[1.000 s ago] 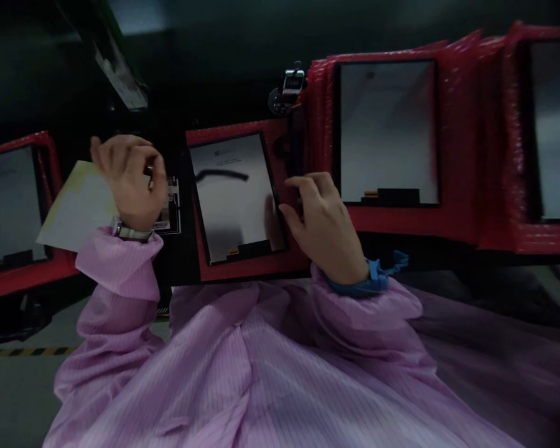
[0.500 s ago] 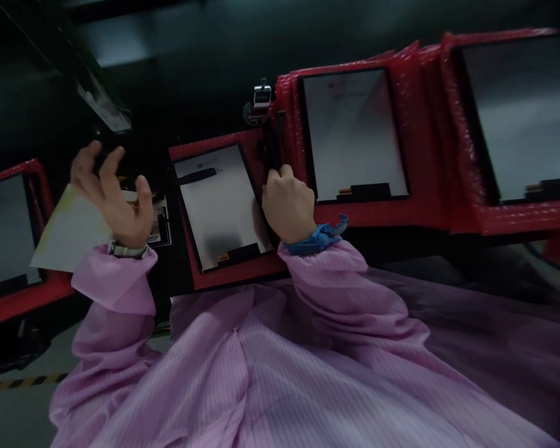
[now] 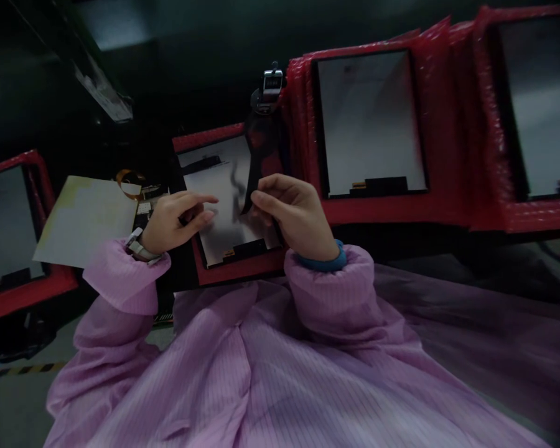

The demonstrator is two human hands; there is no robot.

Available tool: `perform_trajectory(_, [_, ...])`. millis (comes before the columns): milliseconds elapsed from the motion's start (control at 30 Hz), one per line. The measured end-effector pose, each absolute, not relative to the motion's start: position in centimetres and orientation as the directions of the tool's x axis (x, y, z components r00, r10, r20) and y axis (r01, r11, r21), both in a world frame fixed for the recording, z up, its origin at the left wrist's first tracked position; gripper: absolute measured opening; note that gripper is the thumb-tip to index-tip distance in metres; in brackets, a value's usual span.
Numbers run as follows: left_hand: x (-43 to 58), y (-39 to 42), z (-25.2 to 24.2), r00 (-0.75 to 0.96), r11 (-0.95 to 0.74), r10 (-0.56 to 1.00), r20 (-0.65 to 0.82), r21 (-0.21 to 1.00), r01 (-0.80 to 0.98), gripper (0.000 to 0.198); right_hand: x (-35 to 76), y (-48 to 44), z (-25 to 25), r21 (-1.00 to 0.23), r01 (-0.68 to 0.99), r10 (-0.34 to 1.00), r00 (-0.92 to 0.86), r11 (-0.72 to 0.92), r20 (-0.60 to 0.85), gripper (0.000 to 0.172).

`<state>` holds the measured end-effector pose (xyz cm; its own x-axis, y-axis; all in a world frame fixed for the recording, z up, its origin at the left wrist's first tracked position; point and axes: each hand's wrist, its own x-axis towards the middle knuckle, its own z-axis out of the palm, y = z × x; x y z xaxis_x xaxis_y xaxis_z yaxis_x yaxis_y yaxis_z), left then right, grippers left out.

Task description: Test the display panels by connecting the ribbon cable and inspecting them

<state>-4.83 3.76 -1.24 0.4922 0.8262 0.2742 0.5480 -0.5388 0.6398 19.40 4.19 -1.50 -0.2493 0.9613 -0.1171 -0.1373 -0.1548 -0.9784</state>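
A flat grey display panel [image 3: 219,233] with a black frame lies on a red bubble-wrap sheet [image 3: 242,272] in front of me. Between thumb and fingers, my right hand [image 3: 298,218] pinches the lower end of a black strip [image 3: 252,177], which looks like tape. The strip hangs over the panel's right part and runs up toward a dark shape below a small metal counter [image 3: 272,83]. My left hand [image 3: 175,219] reaches over the panel's left edge, index finger and thumb apart with nothing between them. Near the panel's top lies a dark, slim object [image 3: 201,164].
Right of me, another panel [image 3: 371,124] rests on stacked red bubble wrap, with a further panel [image 3: 548,112] beyond. At left are a yellowed white sheet [image 3: 86,218], an orange tape loop [image 3: 127,183] and another panel [image 3: 9,230] on red wrap.
My right hand has come away from the dark item beside the counter, drawing the black strip over the panel. My left hand has moved right and down, to the panel's left edge.
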Motion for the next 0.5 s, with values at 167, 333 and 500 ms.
perform_trajectory(167, [-4.3, 3.5, -1.2, 0.565, -0.473, 0.815, 0.129, 0.711, 0.52, 0.039, 18.1, 4.0, -2.3, -0.945, -0.175, 0.899, -0.394, -0.276, -0.189, 0.037])
perform_trajectory(333, [-3.8, 3.4, -1.7, 0.588, -0.5, 0.798, 0.131, 0.69, 0.524, 0.033, 17.3, 3.8, -2.9, -0.962, -0.137, 0.892, -0.424, -0.234, -0.156, 0.035])
perform_trajectory(500, [-3.6, 3.5, -1.8, 0.561, -0.478, 0.819, 0.119, 0.683, 0.553, 0.021, 17.2, 3.5, -3.6, -0.99, -0.132, 0.907, -0.421, -0.053, 0.007, 0.022])
